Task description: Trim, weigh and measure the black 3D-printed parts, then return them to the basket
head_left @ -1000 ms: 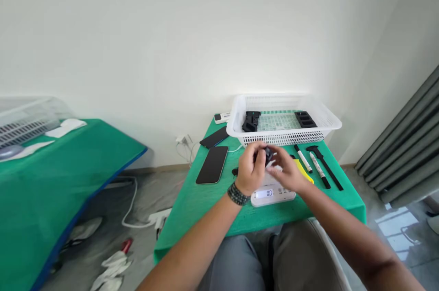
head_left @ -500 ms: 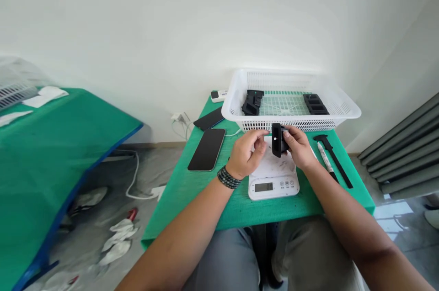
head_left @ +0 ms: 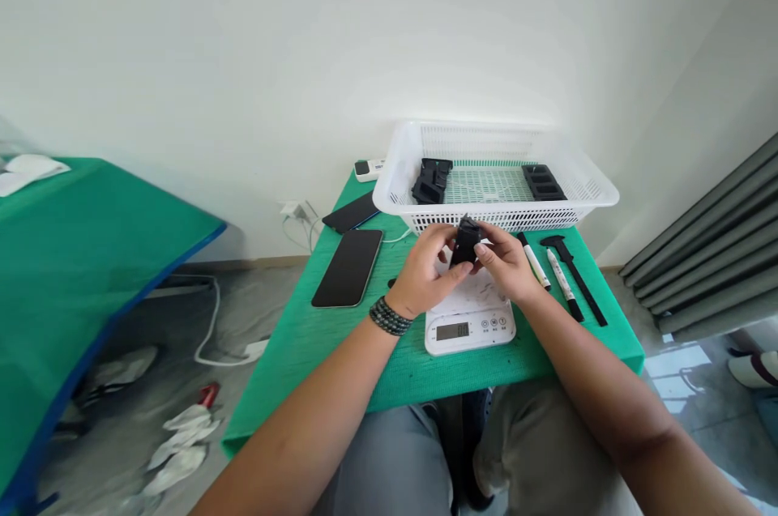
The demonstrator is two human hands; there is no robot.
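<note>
Hands, left [head_left: 425, 277] and right [head_left: 507, 265], both grasping black part [head_left: 466, 242] above scale [head_left: 469, 320], display digits unreadable.

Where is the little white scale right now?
In the head view, the white scale sits on the green table near its front edge, right below the left hand and right hand, which hold a black part above it.

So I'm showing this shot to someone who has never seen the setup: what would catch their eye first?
Probably the two hands meeting at the middle of the green table: the left hand and right hand both grip a small black part just above a white scale. Behind them sits a white basket holding more black parts, with a dark phone lying to the left.
</note>
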